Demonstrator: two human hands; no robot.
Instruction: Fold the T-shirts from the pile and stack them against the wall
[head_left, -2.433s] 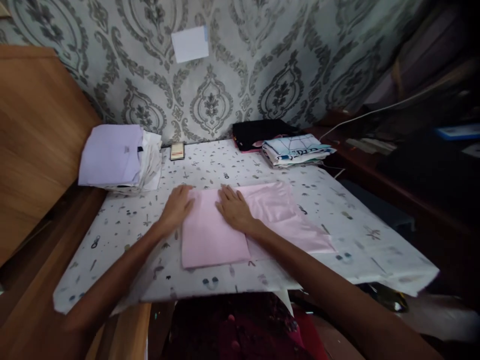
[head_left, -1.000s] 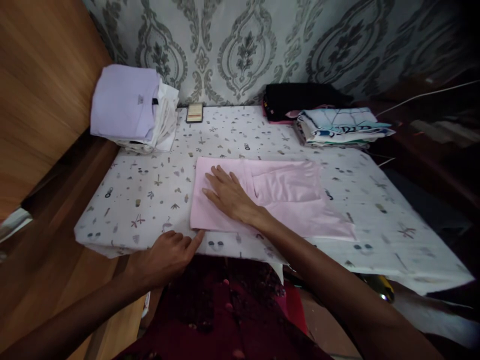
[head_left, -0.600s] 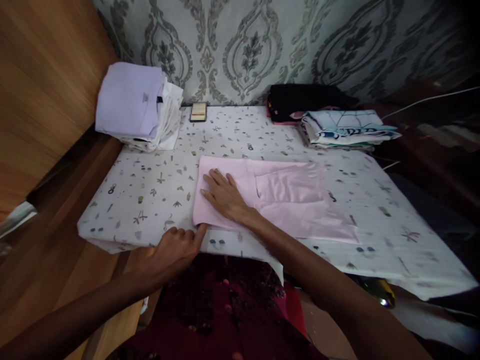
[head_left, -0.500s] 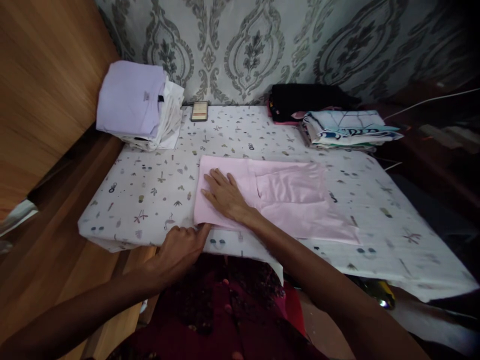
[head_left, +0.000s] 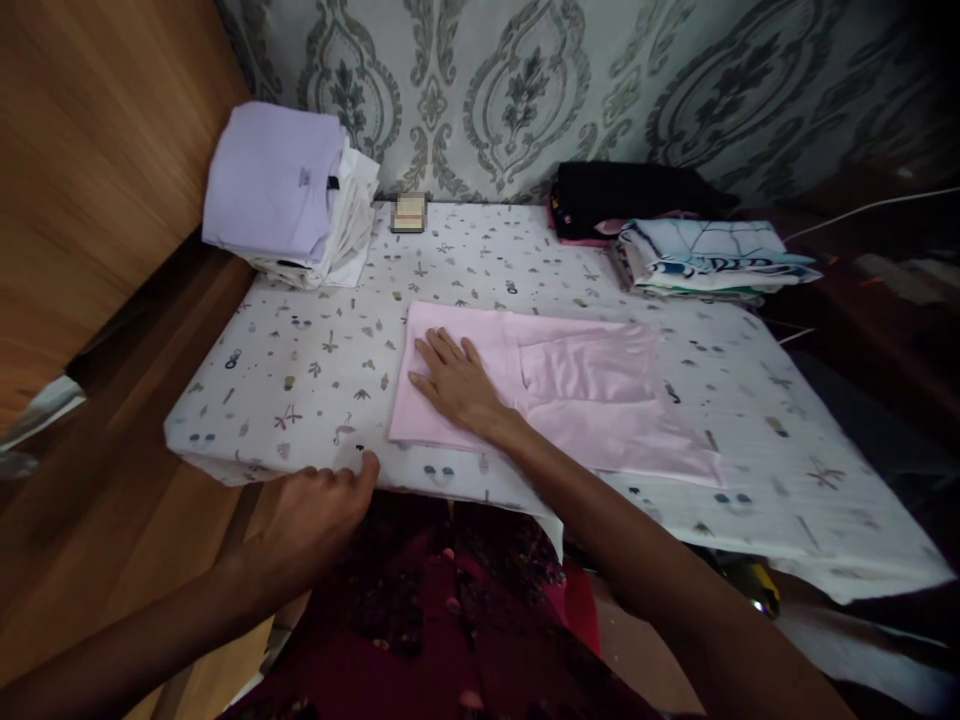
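- Nearest, just below the table edge, a worn burgundy buttoned garment (head_left: pixel 450 580);
- At near left, now drawn off the cloth: left hand (head_left: pixel 322 505), with fingers loosely curled and one digit out, with nothing seen in its grip; half a second ago, at the cloth's near-left edge with that fingertip;
- Farther in, at mid-table: pink folded garment (head_left: pixel 585 360), doubled and smooth at left, rumpled along a sleeve-like strip at right; near-left edge, slightly raised a moment ago, now down flat;
- On its left part, palm down with fingers spread and gripping nothing: right hand (head_left: pixel 465 390), unmoved on the cloth;
- Judging by this, near-left corner apparently settled and steadied by one hand only; rumples at right seemingly still unsmoothed;
- Beneath, white printed tablecloth (head_left: pixel 255 390);
- Far right, folded white-and-blue printed cloth (head_left: pixel 705 245), just nearer than folded black cloth (head_left: pixel 637 195);
- Far left, folded lavender garment (head_left: pixel 274 180) atop whitish cloths (head_left: pixel 351 215); beside these, small framed card (head_left: pixel 409 213);
- Farthest, damask-patterned wallpaper (head_left: pixel 525 90).
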